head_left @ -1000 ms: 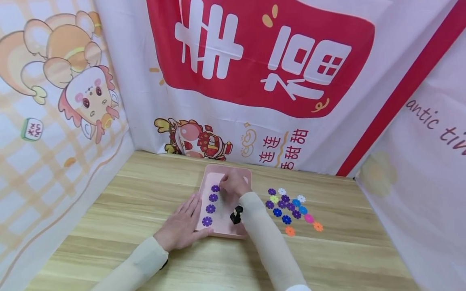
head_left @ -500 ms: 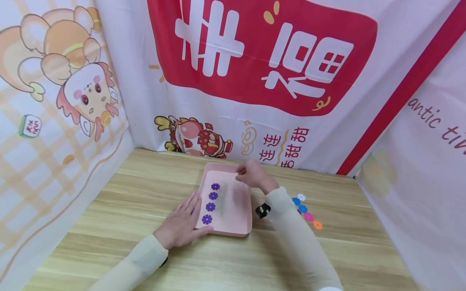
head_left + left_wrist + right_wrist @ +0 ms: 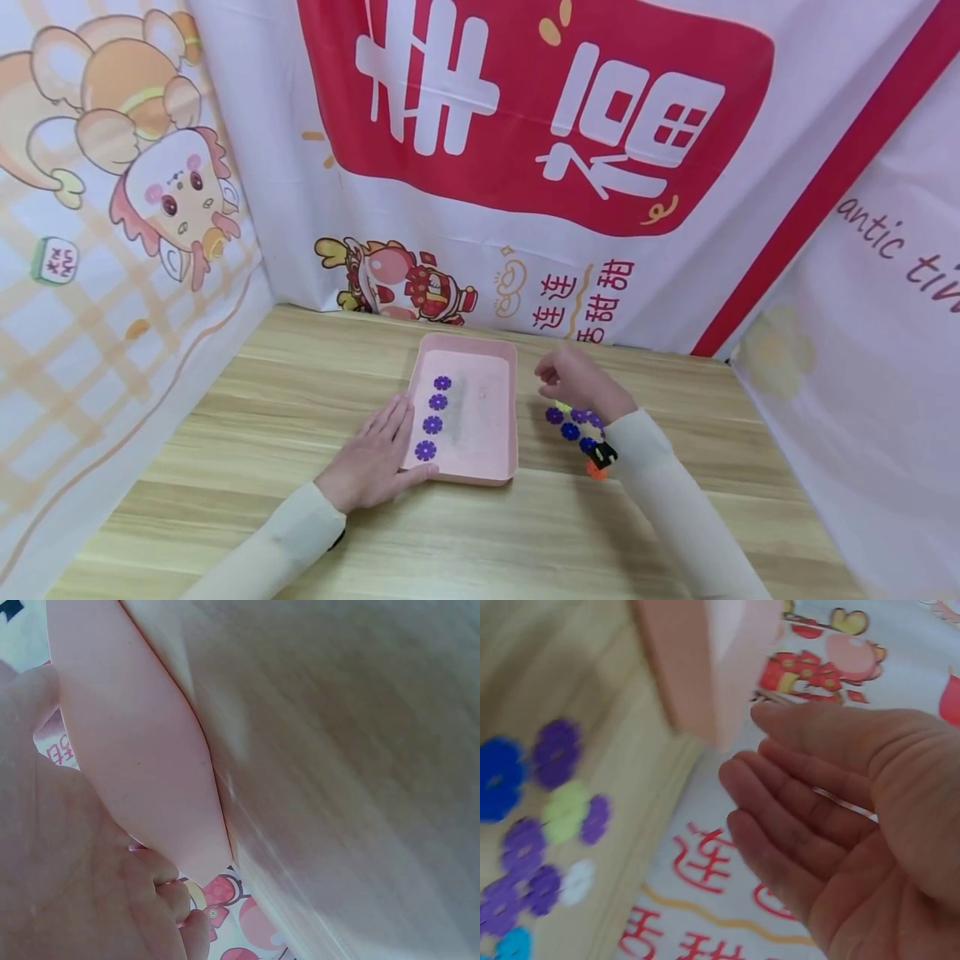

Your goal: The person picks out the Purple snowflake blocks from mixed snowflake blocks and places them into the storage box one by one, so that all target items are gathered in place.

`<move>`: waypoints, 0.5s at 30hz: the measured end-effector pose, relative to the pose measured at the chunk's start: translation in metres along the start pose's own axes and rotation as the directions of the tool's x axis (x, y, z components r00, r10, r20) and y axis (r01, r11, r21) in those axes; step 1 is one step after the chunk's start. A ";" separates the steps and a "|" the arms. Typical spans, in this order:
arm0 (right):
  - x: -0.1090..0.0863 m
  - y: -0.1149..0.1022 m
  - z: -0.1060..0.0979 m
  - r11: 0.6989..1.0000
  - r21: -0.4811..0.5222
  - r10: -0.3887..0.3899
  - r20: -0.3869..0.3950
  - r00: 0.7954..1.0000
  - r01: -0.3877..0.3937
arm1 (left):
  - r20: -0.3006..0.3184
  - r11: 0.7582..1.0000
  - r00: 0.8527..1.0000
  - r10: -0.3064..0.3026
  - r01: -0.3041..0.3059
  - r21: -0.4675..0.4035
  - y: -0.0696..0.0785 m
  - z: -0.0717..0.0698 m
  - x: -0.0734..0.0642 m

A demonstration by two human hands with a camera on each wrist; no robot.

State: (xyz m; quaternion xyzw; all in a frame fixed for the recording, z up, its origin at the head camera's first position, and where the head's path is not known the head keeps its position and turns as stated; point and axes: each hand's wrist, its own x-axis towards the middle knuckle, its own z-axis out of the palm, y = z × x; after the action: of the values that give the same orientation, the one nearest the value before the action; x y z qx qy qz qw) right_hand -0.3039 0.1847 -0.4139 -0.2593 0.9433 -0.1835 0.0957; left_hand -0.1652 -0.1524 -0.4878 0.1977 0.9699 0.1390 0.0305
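A pink tray (image 3: 480,433) lies on the table with several purple snowflake discs (image 3: 432,425) in a column along its left side. My left hand (image 3: 371,462) rests on the tray's left edge, fingers extended and thumb by the near corner. In the left wrist view the palm lies against the tray's outer wall (image 3: 142,750). My right hand (image 3: 581,382) is in the air to the right of the tray, fingers loosely bent, and the right wrist view shows nothing in them. Beneath that hand and forearm lie loose discs (image 3: 570,432), partly hidden.
The loose discs include purple, blue, yellow-green, white and light blue ones in the right wrist view, such as a yellow-green disc (image 3: 565,812). An orange disc (image 3: 597,469) is by the right wrist. Printed cloth (image 3: 495,200) hangs behind the wooden table (image 3: 465,533).
My right hand has moved right, from beside the top purple disc in the tray, over the tray's right edge, to above the loose discs. The left hand has stayed at the tray's edge.
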 end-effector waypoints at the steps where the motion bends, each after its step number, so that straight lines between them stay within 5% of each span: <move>1: -0.003 0.004 0.003 1.000 -0.021 -0.008 0.018 1.000 0.009 | -0.001 1.000 1.000 0.002 -0.002 0.000 0.000 0.000 0.000; 7: -0.017 0.025 0.023 0.990 -0.125 -0.059 0.101 0.993 0.071 | 0.003 1.000 1.000 0.001 -0.001 -0.004 0.000 -0.001 0.000; 15: -0.021 0.044 0.039 0.980 -0.147 -0.125 0.069 0.990 0.134 | 0.011 1.000 1.000 -0.007 0.007 -0.008 0.000 -0.002 0.000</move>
State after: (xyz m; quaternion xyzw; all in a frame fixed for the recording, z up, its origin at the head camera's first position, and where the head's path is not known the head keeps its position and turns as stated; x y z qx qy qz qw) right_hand -0.2948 0.2192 -0.4653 -0.3322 0.9323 -0.1096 0.0917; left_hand -0.1651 -0.1532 -0.4863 0.1950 0.9698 0.1417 0.0371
